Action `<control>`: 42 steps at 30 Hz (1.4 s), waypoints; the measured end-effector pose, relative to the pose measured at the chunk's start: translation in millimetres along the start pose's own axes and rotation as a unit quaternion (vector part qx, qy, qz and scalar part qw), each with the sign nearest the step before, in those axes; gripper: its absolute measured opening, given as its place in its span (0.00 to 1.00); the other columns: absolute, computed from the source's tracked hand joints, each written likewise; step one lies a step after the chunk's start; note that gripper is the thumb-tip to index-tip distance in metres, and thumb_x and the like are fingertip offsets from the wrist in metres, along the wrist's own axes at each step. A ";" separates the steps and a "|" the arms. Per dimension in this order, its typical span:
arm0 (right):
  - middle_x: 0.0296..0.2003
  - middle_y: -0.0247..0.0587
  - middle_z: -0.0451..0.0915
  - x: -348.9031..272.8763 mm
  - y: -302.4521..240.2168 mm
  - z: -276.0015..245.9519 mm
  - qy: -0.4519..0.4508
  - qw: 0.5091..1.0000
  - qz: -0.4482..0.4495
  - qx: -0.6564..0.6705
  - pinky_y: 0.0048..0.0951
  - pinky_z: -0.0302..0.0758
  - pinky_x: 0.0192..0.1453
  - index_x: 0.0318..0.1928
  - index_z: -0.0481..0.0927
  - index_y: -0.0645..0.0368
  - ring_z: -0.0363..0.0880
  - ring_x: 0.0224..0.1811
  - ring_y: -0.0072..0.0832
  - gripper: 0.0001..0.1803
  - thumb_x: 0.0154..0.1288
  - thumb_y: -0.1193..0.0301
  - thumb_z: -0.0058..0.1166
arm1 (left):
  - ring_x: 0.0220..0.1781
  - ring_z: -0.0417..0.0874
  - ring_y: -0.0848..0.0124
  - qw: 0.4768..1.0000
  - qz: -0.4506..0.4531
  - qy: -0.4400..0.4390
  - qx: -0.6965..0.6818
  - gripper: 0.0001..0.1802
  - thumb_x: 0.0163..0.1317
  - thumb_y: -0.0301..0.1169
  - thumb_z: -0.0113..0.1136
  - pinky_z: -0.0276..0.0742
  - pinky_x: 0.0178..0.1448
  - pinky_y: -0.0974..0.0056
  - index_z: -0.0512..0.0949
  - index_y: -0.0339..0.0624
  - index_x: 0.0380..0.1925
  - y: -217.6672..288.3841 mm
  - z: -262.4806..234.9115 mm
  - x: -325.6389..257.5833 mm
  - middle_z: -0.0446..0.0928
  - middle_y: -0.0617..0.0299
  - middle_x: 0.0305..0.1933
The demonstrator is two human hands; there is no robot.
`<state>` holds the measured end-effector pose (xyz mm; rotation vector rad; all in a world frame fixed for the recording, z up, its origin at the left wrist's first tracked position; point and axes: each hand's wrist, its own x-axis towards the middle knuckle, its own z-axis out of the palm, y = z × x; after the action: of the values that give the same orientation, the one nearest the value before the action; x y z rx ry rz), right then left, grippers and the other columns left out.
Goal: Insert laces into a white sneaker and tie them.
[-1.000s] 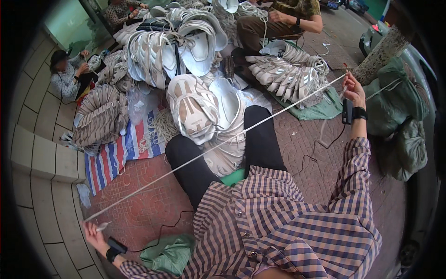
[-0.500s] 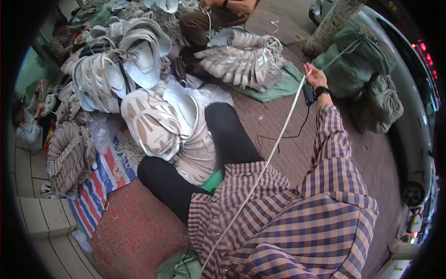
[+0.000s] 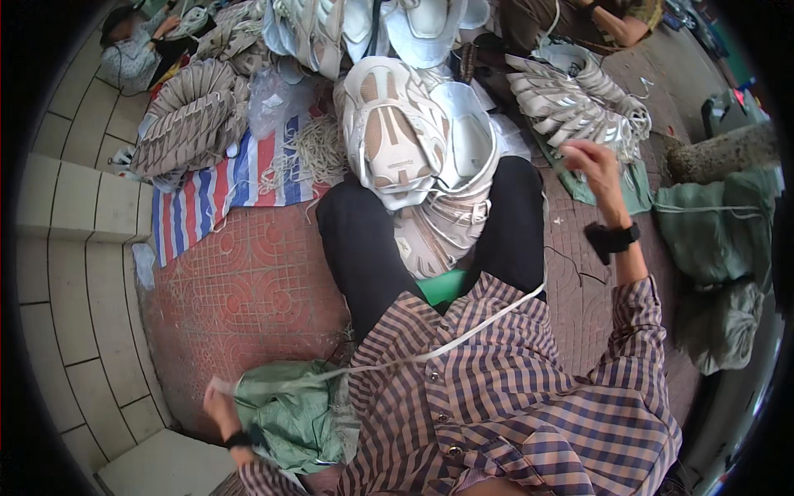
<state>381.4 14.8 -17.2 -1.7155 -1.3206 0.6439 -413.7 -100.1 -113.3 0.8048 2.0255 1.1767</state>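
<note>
My left hand (image 3: 220,413), low at the left and blurred, is closed on a long pale shoelace (image 3: 459,341). The shoelace runs slack across my checked shirt, then turns up beside my right knee. At the upper right my right hand (image 3: 597,175) is raised with its fingers curled. Whether the shoelace reaches its fingertips is unclear. Between my black-trousered knees rests a white and beige sneaker upper (image 3: 389,136), toe facing up, held by neither hand. Nested under and beside it are more sneaker uppers (image 3: 434,236).
Piles of nested uppers (image 3: 190,124) stand ahead and left. A tangle of laces (image 3: 310,157) lies on a striped sheet (image 3: 194,202). Green sacks (image 3: 715,227) sit right by a tree trunk (image 3: 728,153); another green bag (image 3: 289,417) lies near my left hand. Two people work beyond.
The view has swung left and down. My right hand has drawn back from its far reach, and the taut shoelace has gone slack. My left hand has come into view at lower left.
</note>
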 end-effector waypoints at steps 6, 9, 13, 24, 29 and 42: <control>0.24 0.29 0.76 66.2 -54.5 124.4 -0.139 0.980 -0.066 0.130 0.18 0.68 0.31 0.32 0.80 0.64 0.71 0.26 0.15 0.12 0.57 0.66 0.54 | 0.20 0.66 0.85 0.944 0.067 -0.324 -0.002 0.10 0.61 0.30 0.51 0.60 0.22 0.79 0.76 0.43 0.41 161.5 280.4 -44.4 0.71 0.71 0.24; 0.24 0.37 0.77 92.5 -78.0 158.6 -0.155 0.984 -0.079 -0.044 0.23 0.71 0.31 0.31 0.79 0.64 0.73 0.25 0.20 0.08 0.57 0.70 0.54 | 0.20 0.67 0.85 0.913 0.201 -0.352 0.048 0.09 0.60 0.30 0.52 0.59 0.21 0.75 0.78 0.41 0.37 216.8 358.4 -72.0 0.71 0.70 0.20; 0.25 0.44 0.76 107.1 -71.0 179.7 -0.083 0.961 -0.230 -0.132 0.31 0.72 0.31 0.30 0.77 0.62 0.76 0.25 0.33 0.05 0.56 0.73 0.51 | 0.19 0.72 0.70 0.878 0.361 -0.296 0.110 0.08 0.58 0.29 0.51 0.64 0.24 0.68 0.78 0.41 0.35 255.5 416.3 -91.1 0.73 0.62 0.20; 0.28 0.44 0.73 117.2 -85.1 184.2 -0.108 0.880 -0.369 -0.278 0.40 0.71 0.30 0.28 0.73 0.60 0.75 0.28 0.43 0.05 0.48 0.75 0.49 | 0.43 0.76 0.50 0.820 0.508 -0.215 0.150 0.07 0.54 0.28 0.49 0.70 0.47 0.55 0.74 0.36 0.28 257.1 454.3 -70.4 0.74 0.48 0.48; 0.27 0.43 0.73 129.5 -74.4 178.4 -0.168 0.927 -0.263 -0.209 0.37 0.70 0.32 0.29 0.73 0.59 0.75 0.29 0.42 0.04 0.50 0.77 0.49 | 0.45 0.76 0.53 0.814 0.519 -0.213 0.153 0.07 0.54 0.26 0.47 0.71 0.49 0.56 0.73 0.35 0.29 251.6 458.9 -82.1 0.73 0.50 0.50; 0.22 0.31 0.73 137.2 -66.8 191.4 -0.270 0.959 -0.074 0.040 0.24 0.67 0.29 0.30 0.76 0.63 0.70 0.25 0.20 0.05 0.58 0.73 0.51 | 0.47 0.76 0.54 0.798 0.530 -0.232 0.171 0.07 0.56 0.26 0.47 0.72 0.47 0.58 0.73 0.37 0.32 250.5 458.4 -83.1 0.72 0.55 0.52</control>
<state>235.7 209.8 -42.5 -1.4041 -1.7476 1.1141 39.3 164.7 -46.1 2.3405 1.3084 0.9419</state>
